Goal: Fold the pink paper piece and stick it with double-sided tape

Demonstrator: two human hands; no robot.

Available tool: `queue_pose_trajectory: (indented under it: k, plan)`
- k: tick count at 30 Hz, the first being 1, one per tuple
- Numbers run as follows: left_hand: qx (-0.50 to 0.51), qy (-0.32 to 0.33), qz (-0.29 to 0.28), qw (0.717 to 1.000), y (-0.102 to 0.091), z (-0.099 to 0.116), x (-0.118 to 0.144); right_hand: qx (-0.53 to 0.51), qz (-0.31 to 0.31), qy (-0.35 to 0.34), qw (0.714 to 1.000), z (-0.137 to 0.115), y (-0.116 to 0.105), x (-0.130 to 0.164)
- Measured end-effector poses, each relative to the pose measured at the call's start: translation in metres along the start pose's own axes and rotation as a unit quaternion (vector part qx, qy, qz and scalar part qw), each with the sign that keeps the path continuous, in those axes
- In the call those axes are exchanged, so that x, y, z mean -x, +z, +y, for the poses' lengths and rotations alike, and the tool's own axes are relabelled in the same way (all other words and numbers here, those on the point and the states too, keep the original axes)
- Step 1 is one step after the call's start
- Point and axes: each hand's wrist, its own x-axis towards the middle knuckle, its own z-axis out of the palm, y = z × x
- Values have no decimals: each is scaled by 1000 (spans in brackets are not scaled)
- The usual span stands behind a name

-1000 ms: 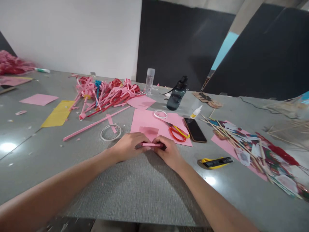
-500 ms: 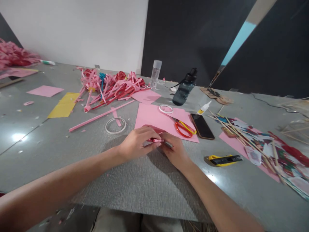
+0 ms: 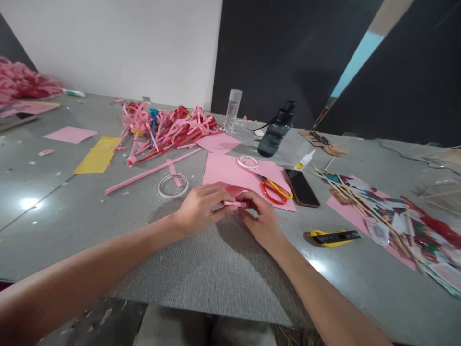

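Note:
Between my two hands is a piece of pink paper (image 3: 233, 204), its near edge curled into a narrow roll. My left hand (image 3: 203, 206) pinches the roll's left end, thumb below and fingers above. At the other end my right hand (image 3: 260, 215) grips it with bent fingers. Part of the paper is hidden behind the fingers. Just beyond lies a larger pink sheet (image 3: 223, 168), bearing a white tape roll (image 3: 248, 162) and scissors (image 3: 275, 191) with red and yellow handles. Another tape roll (image 3: 173, 196) rests left of my left hand.
A phone (image 3: 301, 187), a glue bottle (image 3: 305, 160) and a yellow cutter (image 3: 334, 238) lie to the right. Farther back stand a dark water bottle (image 3: 275, 132) and a clear bottle (image 3: 233, 110). Pink paper strips (image 3: 173, 127) pile up at left; sticks and scraps (image 3: 389, 216) lie far right.
My fingers have shifted on the pink paper. The right hand has risen slightly and its fingers arch more, so more of the rolled edge shows. The view has moved a little.

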Motion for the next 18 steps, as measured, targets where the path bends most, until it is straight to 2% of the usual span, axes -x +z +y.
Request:
queue_pose_trajectory:
  k: [6,14,18]
  plan:
    - [-4,-41,-28,999,-2,1,1,-44,4,45,998,3,2,-1]
    - [-18,-70,-73,995,0,-1,2,-43,18,48,998,-2,3,2]
    - [-23,-77,-76,994,1,-2,2,-31,25,38,998,-3,1,2]
